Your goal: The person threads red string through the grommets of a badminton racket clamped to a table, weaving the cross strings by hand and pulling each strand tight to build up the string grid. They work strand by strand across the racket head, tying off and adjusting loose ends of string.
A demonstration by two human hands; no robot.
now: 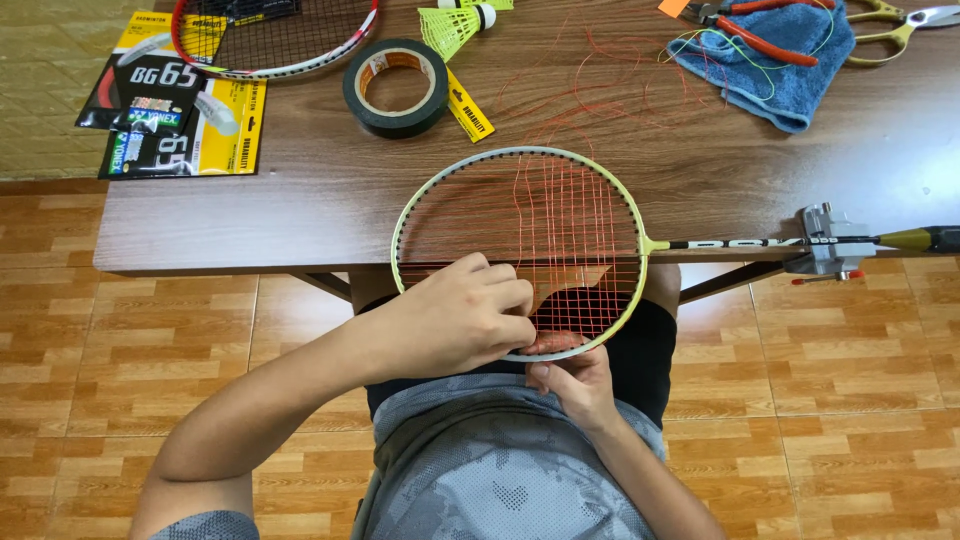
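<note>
A pale yellow-green badminton racket (420,195) lies with its head over the near table edge, partly strung with thin orange string (560,215). Its shaft runs right into a small metal clamp (825,245). My left hand (455,320) rests on top of the strings at the head's near side, fingers curled and pinching the orange string. My right hand (575,380) is under the frame's near rim, fingers pressed up against the strings and the frame. Loose orange string trails across the table (600,85) behind the racket.
On the brown wooden table (250,210): a black tape roll (397,88), a green shuttlecock (455,25), a second red-rimmed racket (275,35), string packets (170,110), a blue towel (775,65) with orange-handled pliers (765,35), scissors (905,18). Tiled floor below.
</note>
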